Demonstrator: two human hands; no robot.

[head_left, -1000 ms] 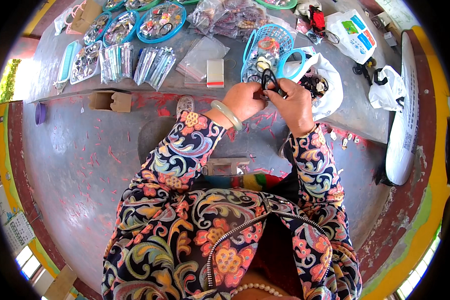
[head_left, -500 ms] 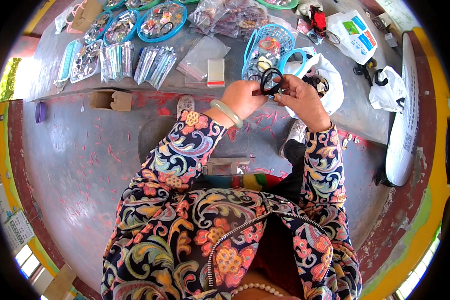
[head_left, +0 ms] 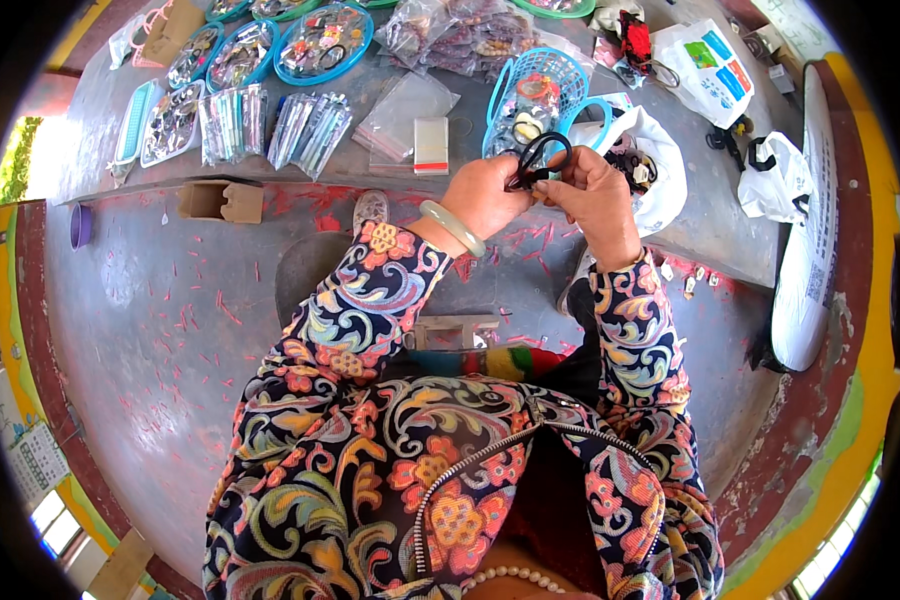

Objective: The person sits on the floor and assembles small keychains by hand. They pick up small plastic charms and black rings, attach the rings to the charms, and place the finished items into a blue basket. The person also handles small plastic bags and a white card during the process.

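Near the front edge of the table, my left hand (head_left: 488, 190) and my right hand (head_left: 595, 194) meet over a black hair tie (head_left: 543, 150) that stands up in a loop. Both hands are closed, fingers pinching the band's lower part; a small detail at my right fingertips is too tiny to make out. Just beyond them sits a blue plastic basket (head_left: 576, 78) holding hair ties and small ornaments in clear wrapping. To the right of my right hand lies an open white plastic bag (head_left: 662, 195) with dark hair ties inside.
Across the table are blue round trays (head_left: 281, 68) of trinkets, bundles of wrapped pens (head_left: 232, 125), clear bags (head_left: 410, 110), a white box with a red stripe (head_left: 431, 146) and bagged beads (head_left: 460, 38). A cardboard box (head_left: 220, 201) stands by the front edge. Red scraps litter the floor.
My right hand has shifted slightly left and down, closer to my left hand. The hair tie's loop has tilted to the right and widened. The left hand has hardly moved.
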